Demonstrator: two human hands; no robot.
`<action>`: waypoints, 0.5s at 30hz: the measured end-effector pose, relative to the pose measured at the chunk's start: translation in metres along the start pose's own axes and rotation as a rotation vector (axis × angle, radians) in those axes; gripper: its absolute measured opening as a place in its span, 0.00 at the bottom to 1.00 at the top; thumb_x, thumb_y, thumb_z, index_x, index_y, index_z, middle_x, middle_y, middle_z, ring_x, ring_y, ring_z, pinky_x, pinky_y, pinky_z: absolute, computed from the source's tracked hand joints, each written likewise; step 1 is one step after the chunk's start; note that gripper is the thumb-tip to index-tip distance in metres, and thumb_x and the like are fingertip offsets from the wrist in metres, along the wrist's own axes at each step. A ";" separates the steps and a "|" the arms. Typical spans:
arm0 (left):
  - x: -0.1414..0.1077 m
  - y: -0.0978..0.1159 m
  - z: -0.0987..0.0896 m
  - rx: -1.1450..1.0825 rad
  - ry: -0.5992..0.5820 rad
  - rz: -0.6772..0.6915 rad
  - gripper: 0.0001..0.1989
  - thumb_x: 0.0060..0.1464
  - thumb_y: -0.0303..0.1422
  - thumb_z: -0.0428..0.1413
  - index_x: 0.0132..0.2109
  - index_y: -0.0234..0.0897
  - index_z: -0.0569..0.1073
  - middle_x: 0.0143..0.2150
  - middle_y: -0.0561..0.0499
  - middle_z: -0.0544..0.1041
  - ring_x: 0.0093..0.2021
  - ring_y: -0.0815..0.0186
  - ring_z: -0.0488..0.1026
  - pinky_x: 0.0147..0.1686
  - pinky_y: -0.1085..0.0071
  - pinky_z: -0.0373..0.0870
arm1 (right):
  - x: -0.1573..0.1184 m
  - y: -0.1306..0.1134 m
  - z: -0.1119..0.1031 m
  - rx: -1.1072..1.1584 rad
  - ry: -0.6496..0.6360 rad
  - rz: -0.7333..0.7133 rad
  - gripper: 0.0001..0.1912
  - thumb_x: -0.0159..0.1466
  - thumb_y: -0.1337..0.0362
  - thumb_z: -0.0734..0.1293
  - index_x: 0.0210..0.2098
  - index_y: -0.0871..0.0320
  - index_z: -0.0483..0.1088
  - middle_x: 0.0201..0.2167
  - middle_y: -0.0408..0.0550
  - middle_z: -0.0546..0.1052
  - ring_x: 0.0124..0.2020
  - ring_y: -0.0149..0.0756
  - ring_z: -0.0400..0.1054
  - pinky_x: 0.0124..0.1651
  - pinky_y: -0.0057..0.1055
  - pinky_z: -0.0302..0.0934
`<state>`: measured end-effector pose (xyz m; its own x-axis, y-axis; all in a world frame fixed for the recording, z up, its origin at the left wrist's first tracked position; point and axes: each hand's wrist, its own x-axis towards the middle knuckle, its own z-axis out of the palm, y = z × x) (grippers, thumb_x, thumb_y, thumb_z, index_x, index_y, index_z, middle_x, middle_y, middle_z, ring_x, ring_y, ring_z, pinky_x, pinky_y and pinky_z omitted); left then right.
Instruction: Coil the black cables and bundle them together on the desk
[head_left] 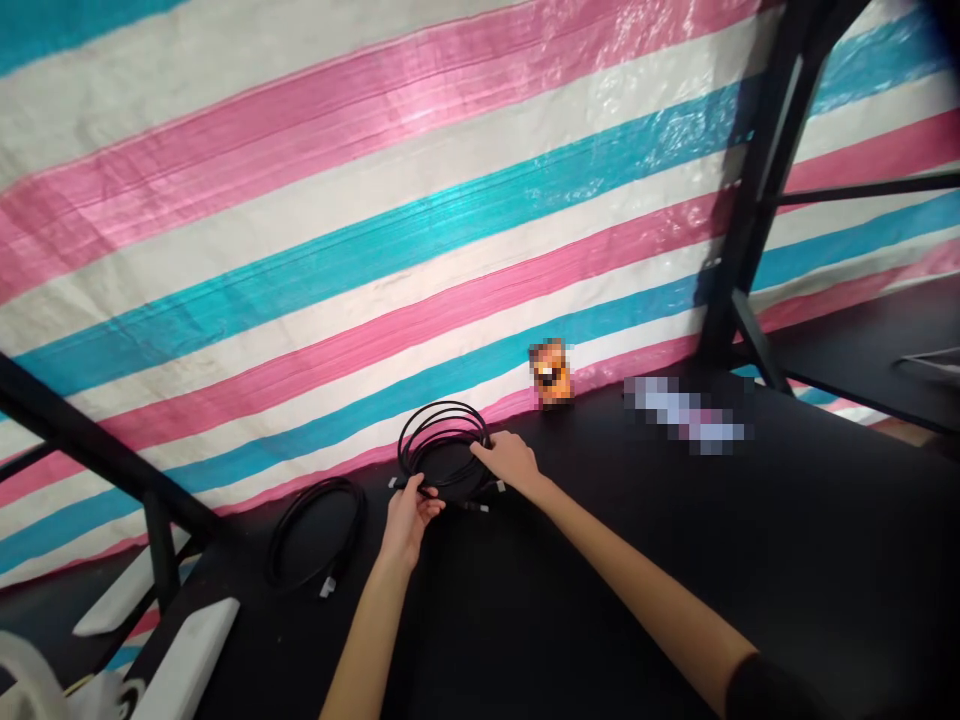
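A black cable (444, 408), wound in several loose loops, is held between my two hands just above the black tabletop. My right hand (510, 462) grips the right side of the coil with its thumb and fingers. At the lower left of the loops, my left hand (411, 520) is closed on the cable, its fingers curled. Light-coloured plugs show beside both hands, and another plug (477, 508) hangs below the coil. A second coiled black cable (358, 520) with a grey-white plug (328, 585) lies to the left of my left hand.
The black table (600, 560) backs onto a striped plastic sheet (375, 250). An orange box-like item (551, 375), blurred out, stands at the back edge. A blurred pale packet (682, 412) lies to the right. Black frame posts (750, 200) and a white slab (191, 660) flank the table.
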<state>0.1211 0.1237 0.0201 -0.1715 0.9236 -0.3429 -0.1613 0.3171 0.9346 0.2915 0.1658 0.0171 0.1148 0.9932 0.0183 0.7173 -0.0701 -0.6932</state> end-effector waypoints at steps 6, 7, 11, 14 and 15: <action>-0.010 -0.016 -0.005 0.023 0.004 0.105 0.07 0.53 0.31 0.59 0.34 0.32 0.69 0.31 0.53 0.75 0.21 0.73 0.72 0.21 0.77 0.70 | 0.003 0.013 0.008 -0.068 -0.048 0.020 0.18 0.59 0.53 0.64 0.35 0.62 0.75 0.39 0.58 0.79 0.43 0.47 0.72 0.41 0.32 0.60; -0.011 -0.016 -0.008 0.041 -0.007 0.116 0.08 0.51 0.32 0.60 0.33 0.32 0.70 0.28 0.53 0.74 0.18 0.73 0.71 0.18 0.78 0.67 | 0.003 0.014 0.009 -0.073 -0.048 0.016 0.18 0.59 0.53 0.63 0.36 0.62 0.75 0.39 0.57 0.79 0.43 0.47 0.72 0.41 0.31 0.60; -0.012 -0.015 -0.018 0.095 -0.079 0.131 0.12 0.45 0.36 0.64 0.31 0.31 0.73 0.19 0.55 0.71 0.12 0.72 0.67 0.10 0.79 0.57 | 0.003 0.017 0.015 -0.091 -0.038 -0.012 0.17 0.60 0.54 0.62 0.37 0.61 0.75 0.40 0.56 0.78 0.44 0.47 0.72 0.41 0.32 0.59; -0.010 -0.016 -0.020 0.074 -0.097 0.148 0.13 0.45 0.38 0.63 0.32 0.30 0.74 0.19 0.54 0.72 0.17 0.69 0.72 0.13 0.79 0.61 | 0.002 0.018 0.019 -0.108 -0.048 -0.017 0.16 0.61 0.55 0.62 0.34 0.61 0.75 0.38 0.56 0.79 0.42 0.47 0.72 0.40 0.32 0.59; -0.009 -0.017 -0.020 0.052 -0.087 0.158 0.13 0.46 0.38 0.62 0.33 0.31 0.74 0.20 0.54 0.72 0.19 0.68 0.74 0.15 0.79 0.63 | 0.003 0.019 0.019 -0.112 -0.053 -0.017 0.16 0.61 0.55 0.62 0.34 0.61 0.75 0.37 0.55 0.79 0.41 0.47 0.73 0.40 0.32 0.59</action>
<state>0.1061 0.1056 0.0052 -0.1061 0.9771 -0.1843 -0.0886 0.1753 0.9805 0.2920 0.1687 -0.0098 0.0676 0.9977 -0.0106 0.7915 -0.0600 -0.6082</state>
